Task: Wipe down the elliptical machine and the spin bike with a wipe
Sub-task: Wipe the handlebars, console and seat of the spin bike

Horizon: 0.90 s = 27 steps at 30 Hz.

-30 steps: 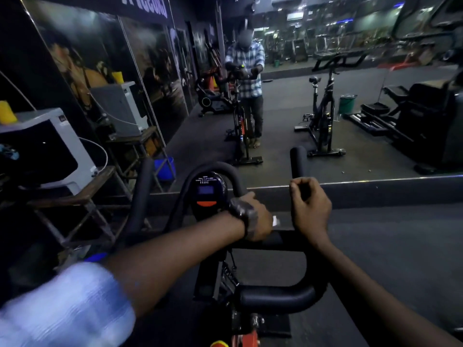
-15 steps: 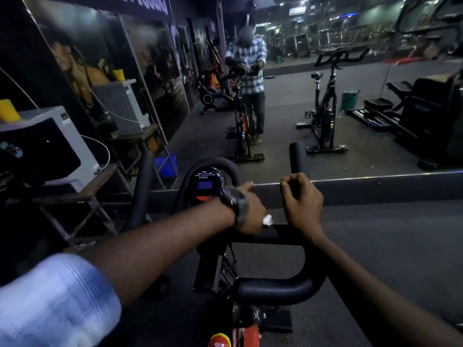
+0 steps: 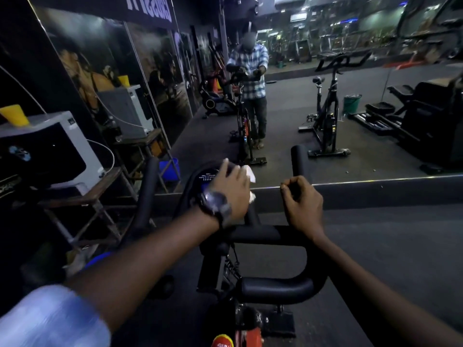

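Head view, dim gym, person standing at the spin bike (image 3: pixel 253 294) facing a wall mirror (image 3: pixel 350 121).

Left hand (image 3: pixel 231 190): laid over the round console (image 3: pixel 205 177) at the top centre of the handlebar, fingers curled over a white wipe (image 3: pixel 250 171). Wipe shows as a crumpled edge past the fingertips and a small bit below the palm. Dark wristwatch (image 3: pixel 215 205) on this wrist; rolled light-blue sleeve (image 3: pixel 52 319) at lower left, motion-blurred.

Right hand (image 3: pixel 302 202): clamped around the base of the right upright horn of the handlebar (image 3: pixel 298 160), thumb and fingers wrapped round the bar. Hands are apart, the right one just to the right of the left.

Wipe location: on the console, under the left hand, in contact with the console's upper right edge. Console display partly visible at left of the hand, blue and white markings.

Surroundings: small wooden desk (image 3: pixel 82 196) at left carrying a white-cased machine (image 3: pixel 62 151) with a yellow cone (image 3: pixel 15 115) on top. Blue bin (image 3: pixel 170 167) on the floor beyond. Mirror reflects a person in a checked shirt (image 3: pixel 250 71) at a bike, a second spin bike (image 3: pixel 328 116), a green bucket (image 3: pixel 352 103).
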Motion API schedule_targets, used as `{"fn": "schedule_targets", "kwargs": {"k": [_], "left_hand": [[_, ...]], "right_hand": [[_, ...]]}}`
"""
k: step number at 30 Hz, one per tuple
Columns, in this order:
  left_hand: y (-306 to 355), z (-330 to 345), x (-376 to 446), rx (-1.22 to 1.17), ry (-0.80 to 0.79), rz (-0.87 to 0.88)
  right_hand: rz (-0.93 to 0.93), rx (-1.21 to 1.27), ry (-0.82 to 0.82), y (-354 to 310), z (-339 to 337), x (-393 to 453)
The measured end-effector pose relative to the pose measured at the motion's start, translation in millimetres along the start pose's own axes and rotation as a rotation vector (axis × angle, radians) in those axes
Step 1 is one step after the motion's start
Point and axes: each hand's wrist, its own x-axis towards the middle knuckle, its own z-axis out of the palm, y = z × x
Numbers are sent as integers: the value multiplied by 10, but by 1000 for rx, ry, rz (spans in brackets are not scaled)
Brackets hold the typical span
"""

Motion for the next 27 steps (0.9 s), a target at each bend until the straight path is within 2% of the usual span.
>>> {"fn": "schedule_targets", "kwargs": {"k": [4,7,12,15,19,24,27], "left_hand": [[508,123,-336,-34,99,61],[635,336,-543,-119,239,177],[349,477,-651,-263,399,388],[99,574,-707,-375,526,441],[-107,701,-884,-377,742,362],[-251,776,-1016,-552,774,133],[-273,849,-1078,-693,854,-3]], "right_hand": [[-15,-11,-3,7,27,6],[-20,-2,2,13,23,1],[-38,-1,-7,19,26,-7],[-38,-15,-13,44,34,1],[-41,-32,-26,68,31,8],[-49,-69,-44,60,35,17],[-46,-63,-47,13,26,3]]}}
